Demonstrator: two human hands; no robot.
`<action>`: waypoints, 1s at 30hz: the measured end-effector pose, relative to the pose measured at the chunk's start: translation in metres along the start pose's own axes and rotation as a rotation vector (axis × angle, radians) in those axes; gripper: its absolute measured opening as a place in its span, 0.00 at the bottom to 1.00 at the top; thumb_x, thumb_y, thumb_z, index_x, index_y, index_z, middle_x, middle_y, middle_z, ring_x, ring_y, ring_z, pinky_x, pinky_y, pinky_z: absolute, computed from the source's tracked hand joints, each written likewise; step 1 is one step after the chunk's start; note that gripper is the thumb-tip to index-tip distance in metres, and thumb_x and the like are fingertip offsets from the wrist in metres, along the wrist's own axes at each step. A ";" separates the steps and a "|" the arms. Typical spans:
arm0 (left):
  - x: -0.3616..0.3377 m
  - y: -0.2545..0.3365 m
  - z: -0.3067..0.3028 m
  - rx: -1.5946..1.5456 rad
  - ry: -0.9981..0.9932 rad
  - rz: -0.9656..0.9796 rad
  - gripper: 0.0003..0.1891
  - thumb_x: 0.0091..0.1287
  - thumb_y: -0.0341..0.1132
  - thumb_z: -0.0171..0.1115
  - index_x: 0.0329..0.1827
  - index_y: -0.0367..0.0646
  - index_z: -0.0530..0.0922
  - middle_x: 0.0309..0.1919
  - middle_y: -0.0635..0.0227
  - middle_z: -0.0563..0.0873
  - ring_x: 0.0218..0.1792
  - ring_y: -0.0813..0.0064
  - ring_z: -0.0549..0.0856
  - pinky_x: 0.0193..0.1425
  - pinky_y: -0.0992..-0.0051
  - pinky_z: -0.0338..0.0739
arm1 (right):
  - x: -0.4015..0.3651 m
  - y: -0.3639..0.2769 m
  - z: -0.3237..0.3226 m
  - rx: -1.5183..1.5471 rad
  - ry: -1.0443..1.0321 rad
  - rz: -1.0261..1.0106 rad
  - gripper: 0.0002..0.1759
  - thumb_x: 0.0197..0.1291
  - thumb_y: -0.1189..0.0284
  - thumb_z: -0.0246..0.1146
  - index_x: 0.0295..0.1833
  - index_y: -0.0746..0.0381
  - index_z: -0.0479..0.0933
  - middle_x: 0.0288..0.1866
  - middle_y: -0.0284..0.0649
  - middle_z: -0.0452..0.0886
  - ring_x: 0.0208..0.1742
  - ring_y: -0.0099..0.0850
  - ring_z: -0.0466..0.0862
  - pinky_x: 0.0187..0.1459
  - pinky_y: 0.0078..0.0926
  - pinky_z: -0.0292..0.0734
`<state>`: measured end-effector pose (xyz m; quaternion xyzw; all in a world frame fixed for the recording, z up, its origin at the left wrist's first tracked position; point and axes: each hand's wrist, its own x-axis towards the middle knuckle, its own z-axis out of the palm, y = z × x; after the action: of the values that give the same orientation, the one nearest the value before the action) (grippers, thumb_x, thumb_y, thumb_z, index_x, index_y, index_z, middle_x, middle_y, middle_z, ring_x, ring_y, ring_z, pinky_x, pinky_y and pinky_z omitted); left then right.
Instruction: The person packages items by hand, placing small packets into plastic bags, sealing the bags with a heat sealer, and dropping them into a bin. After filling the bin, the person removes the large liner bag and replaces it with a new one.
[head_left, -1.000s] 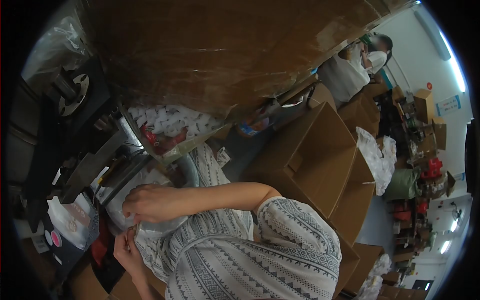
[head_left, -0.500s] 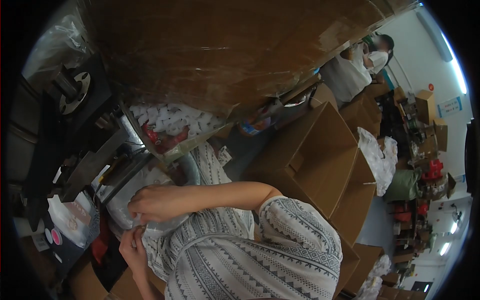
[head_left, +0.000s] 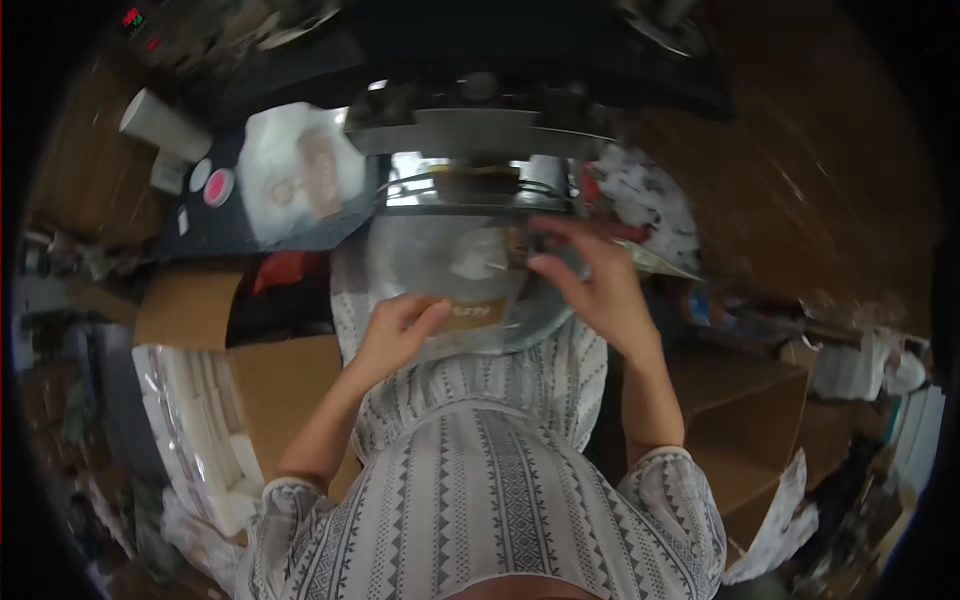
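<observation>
My left hand (head_left: 395, 335) is closed, thumb and fingers pinched on the edge of a tan label with white lettering (head_left: 478, 314). That label lies over a round, clear-looking basin (head_left: 400, 255) at my lap. Further up on the right, my right hand (head_left: 600, 285) has its thumb and forefinger apart; they are blurred, with a small brown piece (head_left: 517, 246) near their tips. Both hands are just below a metal machine (head_left: 480, 195) with a lit front edge. Pale items inside the basin are too blurred to name.
Left of the machine, a white plastic bag (head_left: 270, 180), a pink round tin (head_left: 218, 187) and a white cup (head_left: 160, 125) stand on a dark surface. White pieces (head_left: 650, 200) fill a container at right. Cardboard boxes (head_left: 285, 400) flank me on both sides.
My view has swung round to face the machine. My hands, earlier close together over the basin, are now apart, the right one higher. The tan label has come into sight by my left hand.
</observation>
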<state>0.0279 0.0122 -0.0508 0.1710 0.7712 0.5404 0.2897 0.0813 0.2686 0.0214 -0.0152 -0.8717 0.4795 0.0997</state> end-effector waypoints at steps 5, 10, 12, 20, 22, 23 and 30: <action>0.026 0.023 -0.007 -0.307 -0.020 -0.177 0.16 0.69 0.40 0.59 0.43 0.31 0.82 0.30 0.68 0.85 0.33 0.83 0.83 0.36 0.82 0.76 | 0.000 0.008 -0.014 -0.049 0.075 0.033 0.14 0.56 0.77 0.64 0.50 0.65 0.79 0.35 0.39 0.83 0.39 0.25 0.80 0.43 0.22 0.73; 0.064 0.061 -0.006 -0.497 0.041 -0.263 0.15 0.67 0.38 0.61 0.44 0.31 0.80 0.31 0.67 0.85 0.33 0.81 0.85 0.35 0.83 0.79 | 0.001 0.008 -0.012 -0.087 0.108 0.058 0.14 0.56 0.74 0.65 0.48 0.63 0.79 0.35 0.41 0.81 0.38 0.31 0.82 0.37 0.24 0.72; 0.079 0.059 -0.005 -0.552 0.065 -0.244 0.15 0.66 0.38 0.63 0.44 0.32 0.80 0.31 0.67 0.84 0.32 0.81 0.83 0.34 0.84 0.78 | 0.001 0.010 -0.014 -0.153 0.132 -0.010 0.13 0.55 0.74 0.65 0.48 0.62 0.80 0.36 0.43 0.81 0.38 0.35 0.81 0.40 0.28 0.72; 0.084 0.045 -0.016 -0.462 0.035 -0.261 0.17 0.66 0.41 0.63 0.43 0.31 0.80 0.35 0.65 0.84 0.32 0.81 0.83 0.33 0.83 0.78 | 0.008 0.040 -0.045 -0.843 0.215 0.222 0.11 0.57 0.74 0.61 0.46 0.66 0.78 0.43 0.51 0.82 0.44 0.48 0.81 0.44 0.38 0.75; 0.075 0.045 -0.043 -0.110 0.264 0.044 0.23 0.67 0.44 0.61 0.52 0.30 0.75 0.43 0.56 0.84 0.42 0.68 0.85 0.44 0.71 0.79 | 0.020 0.052 -0.048 -0.868 0.091 0.382 0.10 0.57 0.74 0.60 0.44 0.65 0.78 0.44 0.52 0.81 0.46 0.51 0.80 0.44 0.40 0.75; 0.072 0.037 -0.061 -0.106 0.266 0.044 0.23 0.67 0.44 0.61 0.52 0.30 0.75 0.43 0.56 0.84 0.42 0.68 0.85 0.44 0.71 0.79 | 0.020 0.068 -0.049 -0.780 0.088 0.324 0.09 0.57 0.73 0.59 0.43 0.64 0.76 0.40 0.51 0.82 0.44 0.52 0.80 0.42 0.44 0.75; 0.041 -0.030 -0.076 1.241 0.657 0.311 0.32 0.59 0.38 0.65 0.67 0.40 0.64 0.65 0.51 0.69 0.67 0.52 0.66 0.67 0.55 0.59 | 0.019 0.035 -0.055 -0.819 0.173 0.276 0.10 0.55 0.73 0.60 0.43 0.63 0.76 0.42 0.51 0.81 0.45 0.52 0.81 0.44 0.46 0.75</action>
<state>-0.0504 -0.0308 -0.0702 0.2406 0.9503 0.0610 -0.1881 0.0710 0.3354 0.0234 -0.2097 -0.9682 0.1002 0.0930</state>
